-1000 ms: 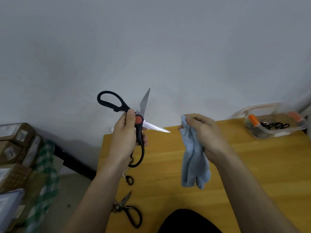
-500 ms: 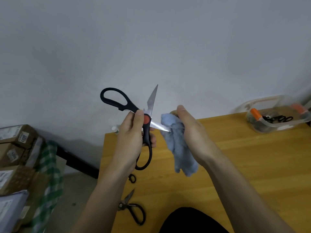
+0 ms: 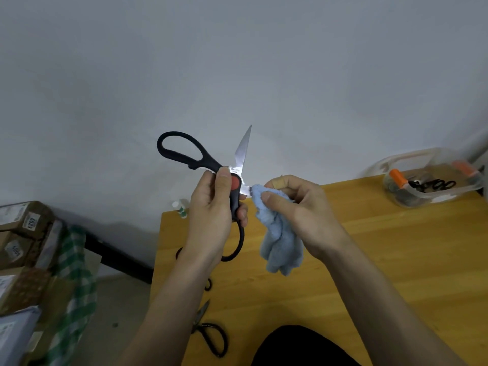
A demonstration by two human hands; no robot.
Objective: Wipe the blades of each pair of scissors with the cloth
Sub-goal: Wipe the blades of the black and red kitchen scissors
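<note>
While we look down from the head view, our left hand (image 3: 211, 207) grips the black-handled scissors (image 3: 227, 180) near the red pivot, in the middle of the frame, above the left edge of the wooden table (image 3: 383, 260). The scissors are open: one blade points up toward the wall, the other blade points right and goes into the blue cloth (image 3: 280, 239). Our right hand (image 3: 301, 207) holds this cloth, its fingers and thumb curled around it and pinching it on the blade; the rest of the cloth hangs down. On the table at the lower left of the frame lies a second pair of scissors (image 3: 208, 331), with black handles. At the upper right of the frame a clear plastic container (image 3: 427, 178) stands on the table, with dark scissors inside.
</note>
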